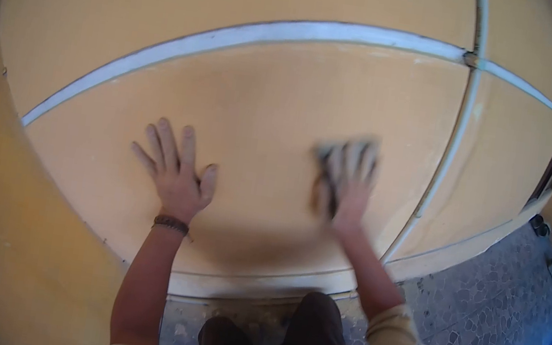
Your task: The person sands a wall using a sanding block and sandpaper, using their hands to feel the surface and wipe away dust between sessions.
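Flat against the orange-yellow wall (pixel 265 100), my left hand (pixel 180 177) has its fingers spread and holds nothing; a dark bracelet (pixel 171 223) circles that wrist. To the right, my right hand (pixel 351 183) presses a dark, thin pad (pixel 324 152) to the same wall panel. The hand is blurred by motion, and its fingers lie over the pad, whose edges show at the left and above the fingertips. What the pad is made of cannot be made out.
A pale horizontal band (pixel 324 32) crosses the wall above my hands. A thin vertical pipe (pixel 466 114) runs down at the right. Below are a ledge (pixel 260 287), my knees and a stone-patterned floor (pixel 480 328). Dark objects (pixel 539 224) lie at the far right.
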Action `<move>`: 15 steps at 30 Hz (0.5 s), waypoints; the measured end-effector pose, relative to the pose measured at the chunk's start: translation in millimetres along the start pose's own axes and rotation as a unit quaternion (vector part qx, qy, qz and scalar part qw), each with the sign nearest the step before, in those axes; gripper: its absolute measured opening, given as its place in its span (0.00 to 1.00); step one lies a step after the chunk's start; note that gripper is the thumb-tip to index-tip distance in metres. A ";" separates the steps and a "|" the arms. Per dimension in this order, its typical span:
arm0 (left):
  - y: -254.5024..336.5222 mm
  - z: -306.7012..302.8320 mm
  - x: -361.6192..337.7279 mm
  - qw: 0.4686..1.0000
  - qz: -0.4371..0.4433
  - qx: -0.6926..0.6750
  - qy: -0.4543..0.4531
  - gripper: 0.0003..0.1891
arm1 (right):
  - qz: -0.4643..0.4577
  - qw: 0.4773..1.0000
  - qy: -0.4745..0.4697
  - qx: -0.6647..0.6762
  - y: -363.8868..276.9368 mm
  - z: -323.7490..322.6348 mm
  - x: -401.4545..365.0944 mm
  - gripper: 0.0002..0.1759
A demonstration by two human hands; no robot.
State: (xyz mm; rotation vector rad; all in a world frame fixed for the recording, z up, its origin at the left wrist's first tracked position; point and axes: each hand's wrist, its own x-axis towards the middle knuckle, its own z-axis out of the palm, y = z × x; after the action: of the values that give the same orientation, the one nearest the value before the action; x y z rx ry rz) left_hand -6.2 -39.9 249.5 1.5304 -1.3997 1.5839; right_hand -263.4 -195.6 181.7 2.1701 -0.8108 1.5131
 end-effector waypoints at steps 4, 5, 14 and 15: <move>3.6 1.7 -0.8 0.999 -0.013 -0.029 0.005 0.34 | 0.056 0.962 0.269 -0.002 -8.4 -53.3 156.1 0.28; 1.2 2.2 -4.4 0.999 -0.019 -0.028 0.000 0.33 | 0.039 0.969 0.245 0.024 -22.1 -37.1 139.3 0.28; 4.6 20.7 -80.4 0.999 -0.018 -0.046 -0.004 0.30 | -0.095 0.993 -0.023 0.061 -101.7 19.7 15.4 0.34; 5.6 19.7 -79.7 0.998 -0.024 -0.049 -0.006 0.30 | -0.068 0.995 0.042 0.056 -115.1 4.3 70.4 0.35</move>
State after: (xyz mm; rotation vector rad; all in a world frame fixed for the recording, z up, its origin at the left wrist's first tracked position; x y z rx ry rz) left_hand 14.1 -37.4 169.8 1.5051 -1.4160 1.4585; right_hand -168.1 -127.2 248.5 2.1757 -0.5510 1.6017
